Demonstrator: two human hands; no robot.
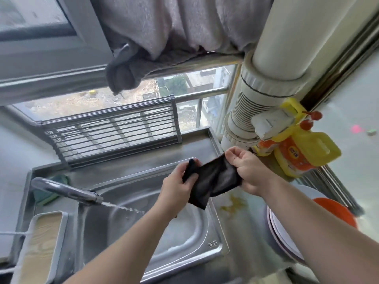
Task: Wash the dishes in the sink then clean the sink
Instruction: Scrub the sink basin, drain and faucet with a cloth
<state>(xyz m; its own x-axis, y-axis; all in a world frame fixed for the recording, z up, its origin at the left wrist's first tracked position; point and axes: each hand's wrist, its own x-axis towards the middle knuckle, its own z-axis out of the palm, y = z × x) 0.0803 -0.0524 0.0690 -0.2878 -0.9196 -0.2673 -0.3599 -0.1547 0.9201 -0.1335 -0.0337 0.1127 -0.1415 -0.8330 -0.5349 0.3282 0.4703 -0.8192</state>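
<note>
Steel sink [213, 245] set in the steel counter [147, 148], basin wet and with white foam along its right inner wall and front right corner. Faucet [65, 190] at the sink's left edge, turned toward the basin, with a thin stream of water [123, 208] running from its spout. Folding wire rack [110, 132] standing upright along the back edge of the counter, against the window. Stack of white plates [285, 240] with an orange bowl [336, 212] behind it, on the counter just beside the sink's right edge. Yellow detergent bottle [301, 154] near the back right corner of the counter, close to a thick white pipe [246, 111]. Tray with a wooden-looking inside [41, 242] at the front left corner, beside the sink. Green sponge [59, 179] behind the faucet. Black cloth [213, 179] held in the air above the back right corner of the sink, stretched between both hands. Left hand [178, 181] gripping the cloth's left end, fingers curled round it. Right hand [250, 171] pinching the cloth's right end between thumb and curled fingers. Some yellow stains [233, 203] on the counter under the cloth, near the sink's right edge.
</note>
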